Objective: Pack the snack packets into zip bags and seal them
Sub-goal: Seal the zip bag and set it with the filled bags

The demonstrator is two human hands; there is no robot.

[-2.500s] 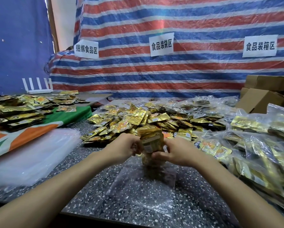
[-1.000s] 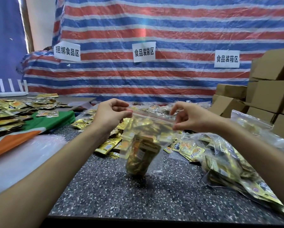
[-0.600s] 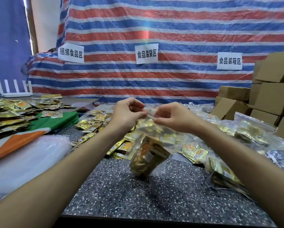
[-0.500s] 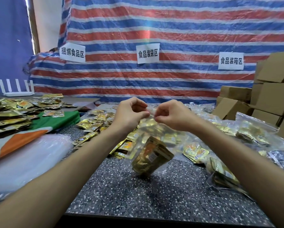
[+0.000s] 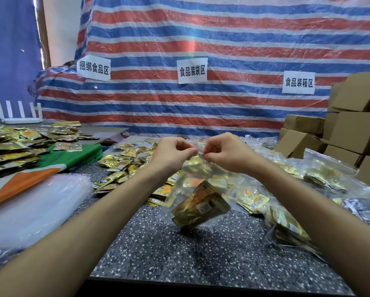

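Observation:
A clear zip bag [image 5: 192, 181] hangs in the air above the speckled table [image 5: 179, 254], with gold snack packets [image 5: 201, 207] gathered in its bottom. My left hand [image 5: 171, 153] and my right hand [image 5: 225, 152] are close together at the bag's top and pinch its red zip strip between fingers and thumbs. Behind the bag lies a heap of loose gold snack packets [image 5: 124, 166].
Filled zip bags [image 5: 321, 176] are piled at the right, with cardboard boxes [image 5: 355, 129] behind them. A stack of empty clear bags [image 5: 36, 202] lies at the left, next to more gold packets [image 5: 12, 146] on a green and orange cloth. A striped tarp hangs behind.
The bag was lifted off the table with the packets inside. My hands held its top wide apart, then came together along the zip strip and now pinch it near the middle.

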